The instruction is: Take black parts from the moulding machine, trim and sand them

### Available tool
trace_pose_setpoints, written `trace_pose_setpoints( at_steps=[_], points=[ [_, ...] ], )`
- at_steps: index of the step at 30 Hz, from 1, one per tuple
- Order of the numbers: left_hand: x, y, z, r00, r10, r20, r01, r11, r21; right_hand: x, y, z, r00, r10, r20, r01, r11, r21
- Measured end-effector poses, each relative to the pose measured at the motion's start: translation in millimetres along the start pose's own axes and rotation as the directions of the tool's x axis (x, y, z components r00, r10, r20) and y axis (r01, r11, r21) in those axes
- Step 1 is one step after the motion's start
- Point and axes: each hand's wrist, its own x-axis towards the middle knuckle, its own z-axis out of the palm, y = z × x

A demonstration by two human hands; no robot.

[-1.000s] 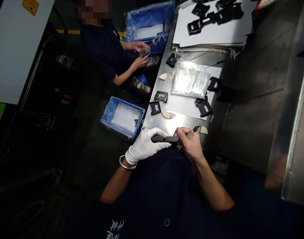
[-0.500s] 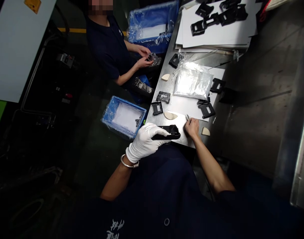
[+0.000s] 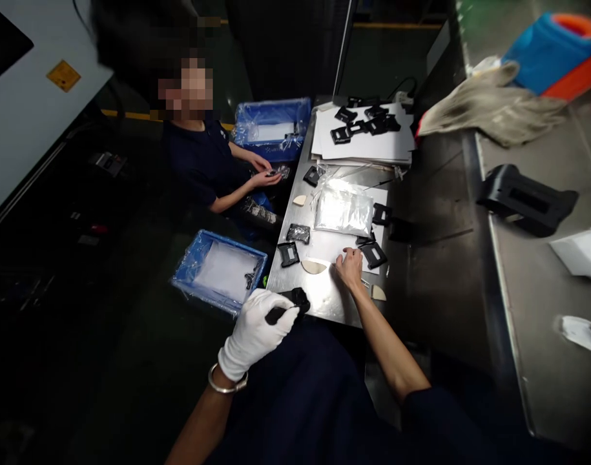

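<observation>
My left hand (image 3: 261,326), in a white glove, is closed round a black plastic part (image 3: 298,299) above the table's near edge. My bare right hand (image 3: 351,266) reaches low over the metal table, its fingers bent and apart with nothing visible in them. Beside its wrist lies a small thin metal tool (image 3: 365,283), next to a beige wedge-shaped piece (image 3: 378,293). Just right of the fingers is a black plastic frame (image 3: 373,256) on white paper. A larger beige half-round piece (image 3: 313,266) and another black frame (image 3: 289,254) lie to the left.
A silvery plastic bag (image 3: 344,210) rests mid-table. Several black parts (image 3: 373,123) sit on stacked white sheets beyond. Blue bins (image 3: 217,239) stand to the left, where a co-worker (image 3: 198,161) handles a small item. A dirty glove (image 3: 493,106) and black housing (image 3: 528,197) lie on the right-hand bench.
My right hand has let go of the small metal tool, which now lies on the table, and has moved forward towards the paper. The view has shifted, showing more of the right bench.
</observation>
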Motion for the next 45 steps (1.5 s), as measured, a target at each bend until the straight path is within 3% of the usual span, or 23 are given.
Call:
trace_pose_setpoints(
  at_steps=[6, 11, 16, 19, 21, 24, 28, 31, 33, 35, 37, 38, 40, 42, 45],
  points=[
    [-22, -19, -14, 0.985, -0.164, -0.043, 0.166, 0.985, 0.051, 57, -24, 1, 0.999, -0.019, -0.044, 0.019, 1.000, -0.010],
    [-33, -28, -23, 0.968, -0.238, -0.084, 0.241, 0.970, 0.030, 69, -40, 10, 1.000, 0.003, 0.026, -0.003, 1.000, 0.012],
    [-38, -34, -29, 0.895, -0.431, -0.113, 0.428, 0.902, -0.055, 27, -9, -6, 0.984, 0.174, 0.025, -0.174, 0.984, 0.024],
    [-35, -37, -29, 0.838, -0.530, -0.128, 0.522, 0.848, -0.097, -21, 32, -25, 0.920, 0.391, -0.010, -0.391, 0.920, 0.010],
    [-31, -38, -28, 0.826, -0.540, -0.163, 0.532, 0.842, -0.091, -52, 56, -34, 0.863, 0.505, 0.000, -0.505, 0.863, 0.028],
    [-24, -37, -25, 0.864, -0.457, -0.212, 0.454, 0.889, -0.065, -82, 78, -41, 0.815, 0.579, 0.035, -0.579, 0.808, 0.114],
    [-15, -31, -21, 0.951, -0.207, -0.229, 0.207, 0.978, -0.027, -90, 84, -54, 0.811, 0.579, 0.081, -0.573, 0.761, 0.304],
    [-10, -26, -16, 0.970, -0.120, -0.212, 0.116, 0.993, -0.035, -96, 65, -78, 0.851, 0.498, 0.170, -0.515, 0.721, 0.464],
    [-7, -22, -10, 0.974, -0.089, -0.209, 0.082, 0.996, -0.039, -109, 35, -100, 0.893, 0.379, 0.242, -0.447, 0.694, 0.564],
    [-5, -17, -5, 0.977, -0.045, -0.207, 0.036, 0.998, -0.047, -130, -7, -125, 0.934, 0.203, 0.293, -0.351, 0.667, 0.657],
    [-4, -14, 0, 0.981, -0.006, -0.196, -0.007, 0.998, -0.067, -154, -54, -151, 0.968, -0.095, 0.230, -0.118, 0.639, 0.760],
    [-5, -13, 2, 0.981, 0.007, -0.194, -0.022, 0.997, -0.074, -164, -77, -163, 0.969, -0.180, 0.171, -0.008, 0.665, 0.746],
    [-7, -12, 4, 0.979, 0.027, -0.201, -0.043, 0.996, -0.075, -182, -115, -182, 0.939, -0.343, -0.028, 0.277, 0.706, 0.652],
    [-10, -12, 3, 0.978, 0.058, -0.199, -0.073, 0.995, -0.065, -194, -141, -190, 0.868, -0.463, -0.181, 0.483, 0.702, 0.524],
    [-14, -10, 2, 0.973, 0.139, -0.186, -0.149, 0.988, -0.042, -202, -158, -187, 0.803, -0.524, -0.284, 0.596, 0.724, 0.349]
  ],
)
